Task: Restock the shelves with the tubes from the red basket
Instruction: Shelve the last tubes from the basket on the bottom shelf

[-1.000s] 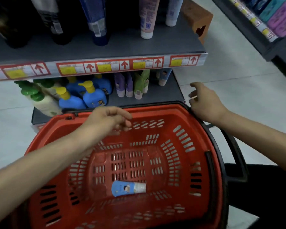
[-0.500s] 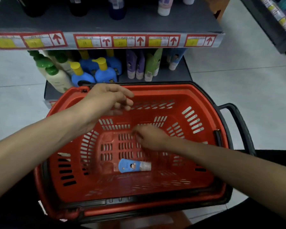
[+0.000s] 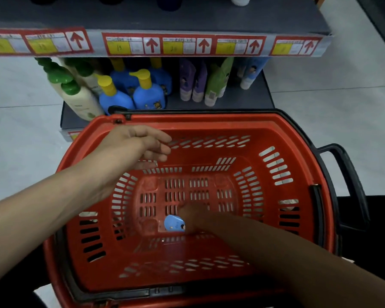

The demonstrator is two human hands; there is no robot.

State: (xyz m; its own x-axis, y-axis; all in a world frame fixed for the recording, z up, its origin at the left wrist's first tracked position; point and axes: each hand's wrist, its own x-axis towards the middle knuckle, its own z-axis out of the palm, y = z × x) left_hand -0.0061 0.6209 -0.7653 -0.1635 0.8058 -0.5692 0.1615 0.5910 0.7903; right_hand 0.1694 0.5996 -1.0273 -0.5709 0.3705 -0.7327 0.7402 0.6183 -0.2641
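The step in hand looks like the pick of the last tube: only one small blue plastic tube point(image 3: 173, 223) shows in the red slotted plastic basket point(image 3: 273, 165), lying flat on the basket floor, a little toward the near wall and left of the floor's middle. The right hand point(image 3: 195, 216) reaches down into the basket and lies over the tube's right end, touching or very nearly so; its fingers are dark and blurred, so I cannot tell whether they have closed round the tube or only rest on it. The left hand point(image 3: 135, 147) hovers over the far left part of the basket, just inside the far rim, fingers point(image 3: 159, 145) loosely spread and holding nothing. Next, I judge, the right fingers need a firm pinch across the tube, then a lift clear of the far rim toward the lower grey shelf point(image 3: 242, 101), where similar blue tubes point(image 3: 250, 73) stand at its right end.
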